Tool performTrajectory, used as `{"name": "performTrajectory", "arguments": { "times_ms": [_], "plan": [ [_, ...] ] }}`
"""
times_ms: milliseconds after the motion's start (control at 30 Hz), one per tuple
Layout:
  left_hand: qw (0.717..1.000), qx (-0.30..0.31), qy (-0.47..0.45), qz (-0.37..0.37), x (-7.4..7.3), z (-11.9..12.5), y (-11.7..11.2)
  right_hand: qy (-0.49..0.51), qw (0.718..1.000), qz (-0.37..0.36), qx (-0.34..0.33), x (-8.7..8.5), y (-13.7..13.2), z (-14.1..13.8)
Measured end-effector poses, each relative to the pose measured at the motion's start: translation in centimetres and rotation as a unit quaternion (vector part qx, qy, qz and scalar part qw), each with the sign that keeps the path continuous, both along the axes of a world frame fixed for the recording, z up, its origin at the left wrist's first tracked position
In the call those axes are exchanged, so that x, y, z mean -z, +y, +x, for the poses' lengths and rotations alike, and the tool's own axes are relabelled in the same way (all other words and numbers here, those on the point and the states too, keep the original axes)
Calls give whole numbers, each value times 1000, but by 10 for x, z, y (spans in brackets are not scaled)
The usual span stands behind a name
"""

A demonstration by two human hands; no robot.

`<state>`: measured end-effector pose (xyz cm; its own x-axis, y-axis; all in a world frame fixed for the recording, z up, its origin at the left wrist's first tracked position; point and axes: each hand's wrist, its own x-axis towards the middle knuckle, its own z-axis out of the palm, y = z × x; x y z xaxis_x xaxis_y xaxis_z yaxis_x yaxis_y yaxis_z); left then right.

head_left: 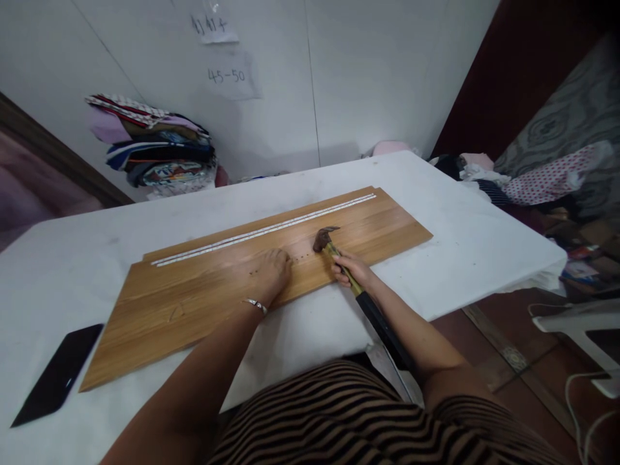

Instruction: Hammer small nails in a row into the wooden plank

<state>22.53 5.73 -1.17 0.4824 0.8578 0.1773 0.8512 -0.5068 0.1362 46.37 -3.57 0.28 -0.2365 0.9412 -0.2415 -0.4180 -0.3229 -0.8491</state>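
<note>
A long wooden board lies flat across the table. My right hand grips a claw hammer by its yellow shaft, with the rusty head over the board and the black grip pointing back toward me. My left hand rests on the board with its fingers curled together; anything in them is hidden. Several small dark nail heads or holes run in a row between that hand and the hammer head. Two pale strips with markings lie along the board's far side.
The table has a white cover. A dark flat phone-like slab lies left of the board. Folded clothes are stacked by the wall. At the right are more fabrics and a white plastic stool.
</note>
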Motion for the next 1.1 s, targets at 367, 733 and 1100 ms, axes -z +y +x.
{"name": "performTrajectory", "arguments": {
  "times_ms": [367,733,1100],
  "plan": [
    [999,-3,-49,6,3,-1,-6,-4,1000,16,7,9,0,0],
    [981,-71,-159,80,-1,-73,-30,-27,999,13,-23,-11,-10,-3],
    [982,-174,-63,21,-1,-85,-41,-49,997,25,-62,-26,0,-43]
  ]
}}
